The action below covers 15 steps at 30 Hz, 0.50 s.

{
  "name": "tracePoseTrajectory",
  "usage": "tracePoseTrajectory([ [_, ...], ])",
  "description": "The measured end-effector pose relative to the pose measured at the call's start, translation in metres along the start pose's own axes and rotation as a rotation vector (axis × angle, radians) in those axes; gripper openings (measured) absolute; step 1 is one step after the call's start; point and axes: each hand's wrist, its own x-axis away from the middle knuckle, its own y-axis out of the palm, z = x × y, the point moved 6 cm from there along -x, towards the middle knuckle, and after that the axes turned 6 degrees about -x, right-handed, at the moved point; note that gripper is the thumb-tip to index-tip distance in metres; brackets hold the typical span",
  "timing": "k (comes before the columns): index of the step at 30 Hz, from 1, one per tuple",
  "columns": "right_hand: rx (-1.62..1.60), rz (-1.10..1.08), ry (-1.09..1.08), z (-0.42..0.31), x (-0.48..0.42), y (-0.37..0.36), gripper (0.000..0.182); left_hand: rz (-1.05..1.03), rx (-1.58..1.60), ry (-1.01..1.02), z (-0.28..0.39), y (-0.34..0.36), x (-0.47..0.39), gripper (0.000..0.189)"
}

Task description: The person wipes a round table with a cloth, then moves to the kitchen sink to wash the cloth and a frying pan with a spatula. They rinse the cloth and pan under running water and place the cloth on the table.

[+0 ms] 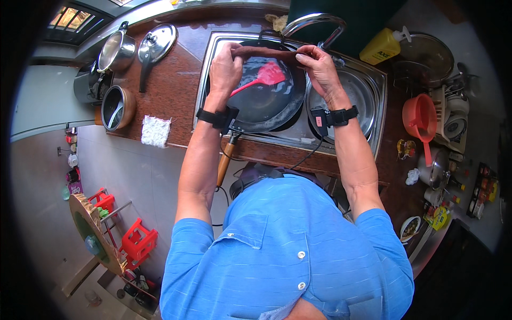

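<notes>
Between my two hands a dark brown cloth (266, 52) is stretched out over the far part of a wok. My left hand (227, 70) grips its left end, and my right hand (320, 66) pinches the right end between thumb and fingers. Below it the black wok (260, 127) rests over the left sink basin with water in it. A red spatula (271, 74) lies in that water, its handle running toward my left wrist. The wok's wooden handle (226, 162) points toward me.
A chrome faucet (314, 19) arches behind the double sink (382, 108), whose right basin holds a metal basin (364, 94). To the left are a pot lid (157, 40), a steel pot (117, 51) and a white cloth (156, 131). A red dipper (419, 116) and yellow bottle (380, 46) stand right.
</notes>
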Motion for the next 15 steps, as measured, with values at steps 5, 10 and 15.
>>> tracePoseTrajectory([
  [5,0.288,0.197,-0.109,0.018,-0.010,-0.048,0.031,-0.259,0.734,-0.317,-0.003,0.026,0.002,0.030],
  [10,0.780,0.851,-0.372,0.015,-0.002,-0.143,0.043,-0.363,1.090,-0.489,0.013,0.043,0.003,0.030],
  [15,0.873,0.831,-0.124,0.003,-0.017,-0.163,0.043,-0.361,1.266,-0.503,0.000,0.075,-0.010,0.025],
])
